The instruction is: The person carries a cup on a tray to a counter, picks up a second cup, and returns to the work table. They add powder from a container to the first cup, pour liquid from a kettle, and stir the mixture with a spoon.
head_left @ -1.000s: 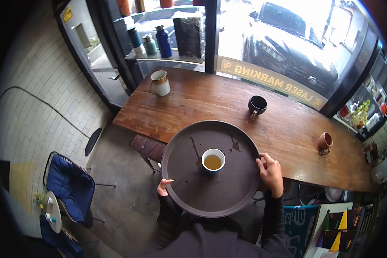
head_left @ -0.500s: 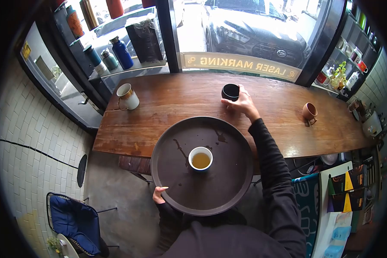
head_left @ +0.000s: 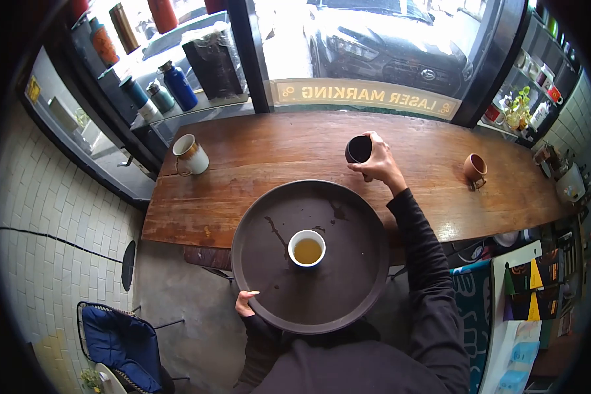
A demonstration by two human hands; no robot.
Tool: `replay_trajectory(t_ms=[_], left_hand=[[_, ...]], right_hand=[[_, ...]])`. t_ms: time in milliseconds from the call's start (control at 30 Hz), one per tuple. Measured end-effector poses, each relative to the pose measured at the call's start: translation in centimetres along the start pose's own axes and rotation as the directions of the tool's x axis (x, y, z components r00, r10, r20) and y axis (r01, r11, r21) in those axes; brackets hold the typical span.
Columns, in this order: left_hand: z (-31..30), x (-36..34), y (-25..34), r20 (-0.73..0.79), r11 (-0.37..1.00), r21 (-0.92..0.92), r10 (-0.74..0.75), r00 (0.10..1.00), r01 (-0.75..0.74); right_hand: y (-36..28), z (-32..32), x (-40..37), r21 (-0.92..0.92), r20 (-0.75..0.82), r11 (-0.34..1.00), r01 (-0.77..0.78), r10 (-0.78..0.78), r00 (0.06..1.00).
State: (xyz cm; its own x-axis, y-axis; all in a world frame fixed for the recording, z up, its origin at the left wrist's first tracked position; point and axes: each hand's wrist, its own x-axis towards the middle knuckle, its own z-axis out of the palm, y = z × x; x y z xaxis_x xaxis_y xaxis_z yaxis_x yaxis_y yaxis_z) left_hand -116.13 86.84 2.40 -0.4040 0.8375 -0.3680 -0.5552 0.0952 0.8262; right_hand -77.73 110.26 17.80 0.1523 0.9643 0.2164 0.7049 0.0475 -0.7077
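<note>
Across the bench [head_left: 276, 141], just beyond the far side of the tray [head_left: 322, 302], our right grip [head_left: 382, 162] is wrapped around the black cup [head_left: 358, 150], the thumb on its near side. Whether the cup's base touches the wood, we cannot tell. At the tray's near left edge, our left grip [head_left: 245, 304] clasps the rim with the thumb on top; its other fingers are hidden from us.

Our main worry is balance. Only one grip holds the tray, and from the side, so a slackening wrist could let the far right side dip; we cannot see what, if anything, supports it from below. The white cup [head_left: 306, 235] stands near the tray's middle with yellowish liquid [head_left: 307, 252] in it, so a tilt could slop it over or set the cup sliding. Wet-looking streaks [head_left: 273, 228] mark the surface close by, which may make it more slippery.

Out at the right grip, the black cup looks rounded and smooth and could slip if we hold it too lightly. Its inside is too dark to read, so tipping it might spill something. A careless pull towards us could also knock it against the tray's raised rim. The brown-and-white mug [head_left: 192, 156] and the terracotta cup [head_left: 474, 168] stand well apart on either side, seemingly at little risk.
</note>
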Motion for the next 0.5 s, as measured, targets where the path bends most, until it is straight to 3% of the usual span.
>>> replay_trajectory(t_ms=[67, 133, 200, 233, 267, 333, 400, 500], left_hand=[[-0.7, 0.9, -0.4, -0.059, 0.997, 0.074, 0.026, 0.998, -0.022], [-0.8, 0.8, -0.2, -0.029, 0.994, 0.085, 0.068, 0.997, -0.065], [-1.0, 1.2, -0.3, 0.003, 0.990, 0.089, 0.112, 0.994, -0.112], [-1.3, 1.5, -0.5, 0.004, 0.995, 0.058, 0.081, 0.997, -0.081], [-1.5, 1.7, -0.7, 0.003, 0.998, 0.025, 0.052, 0.999, -0.052], [0.3, 0.6, 0.4, 0.004, 0.998, 0.019, 0.052, 0.999, -0.052], [0.7, 0.4, 0.6, -0.005, 0.998, 0.006, 0.057, 0.998, -0.057], [0.5, 0.4, -0.1, -0.013, 1.000, -0.017, 0.014, 1.000, -0.014]], right_hand=[[-0.8, -1.9, -1.8, 0.101, 0.115, 0.994, -0.032, 0.020, 0.993], [-1.2, -3.6, -3.6, 0.051, 0.095, 0.999, 0.000, -0.005, 0.996], [-1.8, -5.3, -5.0, 0.097, 0.209, 0.992, -0.080, 0.058, 0.976], [0.3, -5.0, -5.3, 0.026, 0.114, 0.988, 0.153, -0.155, 0.981], [1.2, -5.5, -5.7, 0.025, 0.108, 0.989, 0.147, -0.148, 0.983], [1.2, -6.5, -6.5, 0.025, 0.188, 0.998, -0.064, 0.058, 0.980], [2.9, -7.0, -6.9, 0.006, 0.149, 1.000, -0.020, 0.018, 0.989], [4.2, -8.4, -7.9, -0.109, 0.089, 0.988, -0.107, 0.117, 0.989]])
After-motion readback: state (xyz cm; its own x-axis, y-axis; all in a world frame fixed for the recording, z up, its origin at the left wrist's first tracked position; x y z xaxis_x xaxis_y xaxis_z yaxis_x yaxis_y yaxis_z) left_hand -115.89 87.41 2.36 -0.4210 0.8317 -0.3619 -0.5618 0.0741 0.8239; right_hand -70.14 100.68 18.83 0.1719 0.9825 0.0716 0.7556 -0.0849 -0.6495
